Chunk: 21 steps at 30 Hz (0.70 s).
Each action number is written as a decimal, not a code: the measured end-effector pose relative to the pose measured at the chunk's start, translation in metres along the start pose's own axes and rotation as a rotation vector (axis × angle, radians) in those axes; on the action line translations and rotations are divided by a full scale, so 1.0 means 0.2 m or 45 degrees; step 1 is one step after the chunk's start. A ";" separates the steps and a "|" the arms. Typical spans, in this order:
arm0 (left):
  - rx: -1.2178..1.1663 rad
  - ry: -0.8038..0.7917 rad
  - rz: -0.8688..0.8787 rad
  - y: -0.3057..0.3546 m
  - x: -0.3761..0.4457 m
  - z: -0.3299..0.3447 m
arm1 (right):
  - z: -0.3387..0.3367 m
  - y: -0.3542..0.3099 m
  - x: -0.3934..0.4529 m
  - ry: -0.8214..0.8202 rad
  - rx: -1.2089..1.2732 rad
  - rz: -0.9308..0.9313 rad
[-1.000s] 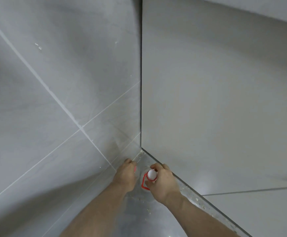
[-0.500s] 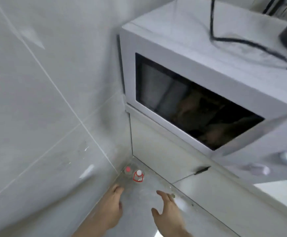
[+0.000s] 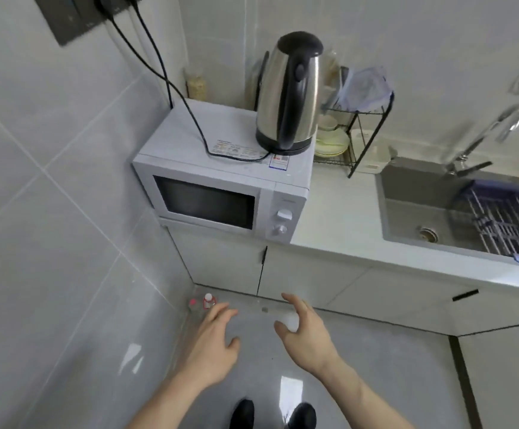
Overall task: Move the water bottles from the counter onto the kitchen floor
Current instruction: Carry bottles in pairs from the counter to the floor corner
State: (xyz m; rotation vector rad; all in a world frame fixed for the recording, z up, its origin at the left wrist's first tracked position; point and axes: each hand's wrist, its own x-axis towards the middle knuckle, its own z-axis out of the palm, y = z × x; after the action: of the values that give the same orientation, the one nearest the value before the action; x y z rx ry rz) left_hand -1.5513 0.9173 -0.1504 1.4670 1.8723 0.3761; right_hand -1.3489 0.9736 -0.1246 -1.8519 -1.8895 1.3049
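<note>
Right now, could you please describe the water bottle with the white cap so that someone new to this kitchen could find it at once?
Start at the white microwave oven on the counter and drop to the grey floor corner below it, where cabinet meets tiled wall. Two small clear plastic bottles stand there side by side. Yours is the white-capped bottle with the red label, on the right; its neighbour, the red-capped bottle, sits nearer the wall.

A white microwave (image 3: 221,193) with a black door window carries a silver kettle (image 3: 289,94) with black lid and handle. At ten o'clock from the left hand (image 3: 211,345), two clear bottles (image 3: 202,303) show red caps, possibly one white-topped. Grey floor (image 3: 375,366), grey sink (image 3: 422,205).
</note>
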 end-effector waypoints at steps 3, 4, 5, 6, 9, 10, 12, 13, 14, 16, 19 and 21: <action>0.049 -0.057 0.141 0.17 -0.06 -0.01 | -0.13 0.07 -0.21 0.093 0.059 0.063; 0.076 -0.065 0.186 0.24 -0.07 -0.02 | -0.18 0.10 -0.27 0.137 0.082 0.083; 0.111 -0.077 0.231 0.31 -0.08 -0.02 | -0.24 0.13 -0.34 0.191 0.105 0.101; 0.147 -0.085 0.291 0.39 -0.08 -0.01 | -0.29 0.16 -0.41 0.247 0.125 0.112; 0.183 -0.146 0.504 0.68 -0.09 0.08 | -0.47 0.29 -0.63 0.420 0.160 0.139; 0.184 -0.167 0.579 0.78 -0.10 0.12 | -0.53 0.34 -0.71 0.478 0.176 0.154; 0.194 -0.205 0.721 1.00 -0.15 0.23 | -0.65 0.46 -0.88 0.608 0.203 0.188; 0.202 -0.231 0.792 1.12 -0.18 0.29 | -0.71 0.53 -0.98 0.675 0.218 0.207; 0.209 -0.256 0.860 1.24 -0.22 0.35 | -0.77 0.60 -1.08 0.735 0.235 0.230; 0.216 -0.290 1.001 1.48 -0.33 0.50 | -0.90 0.75 -1.29 0.855 0.267 0.274; 0.223 -0.315 1.185 1.82 -0.55 0.73 | -1.09 1.00 -1.63 1.020 0.287 0.333; 0.228 -0.337 1.288 2.04 -0.71 0.89 | -1.20 1.16 -1.86 1.108 0.270 0.374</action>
State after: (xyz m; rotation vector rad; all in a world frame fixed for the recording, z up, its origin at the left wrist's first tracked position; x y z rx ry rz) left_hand -1.1211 0.8771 0.0270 2.3834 0.8537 0.4414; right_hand -0.9464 0.7124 0.0195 -2.1250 -1.0200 0.5401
